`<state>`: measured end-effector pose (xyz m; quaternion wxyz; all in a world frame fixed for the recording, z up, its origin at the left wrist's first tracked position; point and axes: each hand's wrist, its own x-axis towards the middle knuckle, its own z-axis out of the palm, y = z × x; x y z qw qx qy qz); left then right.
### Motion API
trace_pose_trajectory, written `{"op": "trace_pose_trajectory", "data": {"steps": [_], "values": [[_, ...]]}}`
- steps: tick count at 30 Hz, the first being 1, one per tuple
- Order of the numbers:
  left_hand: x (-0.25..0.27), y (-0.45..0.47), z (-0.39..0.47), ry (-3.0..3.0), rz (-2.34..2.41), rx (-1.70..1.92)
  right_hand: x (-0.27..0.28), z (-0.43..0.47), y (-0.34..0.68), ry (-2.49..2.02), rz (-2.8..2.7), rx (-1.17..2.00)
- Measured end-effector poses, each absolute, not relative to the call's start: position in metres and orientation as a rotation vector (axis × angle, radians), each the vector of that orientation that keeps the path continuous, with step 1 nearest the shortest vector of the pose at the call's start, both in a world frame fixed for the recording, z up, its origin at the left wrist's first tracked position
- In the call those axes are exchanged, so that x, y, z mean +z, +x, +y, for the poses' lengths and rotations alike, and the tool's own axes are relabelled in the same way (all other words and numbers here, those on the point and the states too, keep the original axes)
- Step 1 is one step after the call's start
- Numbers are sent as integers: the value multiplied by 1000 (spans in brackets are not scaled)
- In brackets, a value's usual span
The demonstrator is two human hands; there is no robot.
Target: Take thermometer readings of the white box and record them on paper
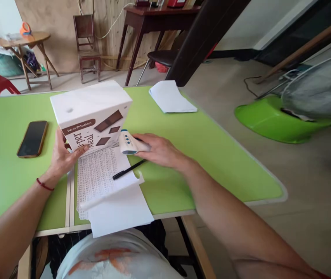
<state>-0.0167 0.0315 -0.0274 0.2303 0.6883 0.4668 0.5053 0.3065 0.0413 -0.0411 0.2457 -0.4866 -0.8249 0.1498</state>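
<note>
My left hand (pixel 63 154) grips the lower left side of a white NutriMotion carton (pixel 95 126), its thumb lying across the printed front. The carton is tilted above the papers and shows brown bar pictures. In my right hand (pixel 161 150) is a white-and-blue handheld device (pixel 129 142) with blue dots on its head, held close to the carton's lower right corner. What kind of device it is, I cannot tell for sure. Beneath both lie sheets covered in writing (pixel 97 174), with a black pen (pixel 129 169) across them and blank paper (pixel 121 213) nearer me.
A phone (pixel 33 138) lies on the green table (pixel 212 155) at the left. Folded white sheets (pixel 171 97) rest near the far edge. Beyond stand a wooden chair (pixel 88 46), a dark desk (pixel 159 13) and a slanting dark post (pixel 203 38). A fan (pixel 322 85) is at the right.
</note>
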Motion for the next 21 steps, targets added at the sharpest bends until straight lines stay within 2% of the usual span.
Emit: {"op": "trace_pose_trajectory", "data": {"steps": [3,6,13,18,21], "values": [[-31,-14,35,1919,1214,1362,-60,45,306,-1342,-2289,234],[-32,-14,38,1985,1208,1353,-68,46,310,-1312,-2292,203],[-30,-21,41,1962,1250,1213,-55,40,310,-1103,-2163,111],[-38,-24,36,1921,1395,1129,-43,16,308,-991,-2315,325],[-38,-22,26,1999,1570,1297,-41,8,309,-1086,-2410,327]]}}
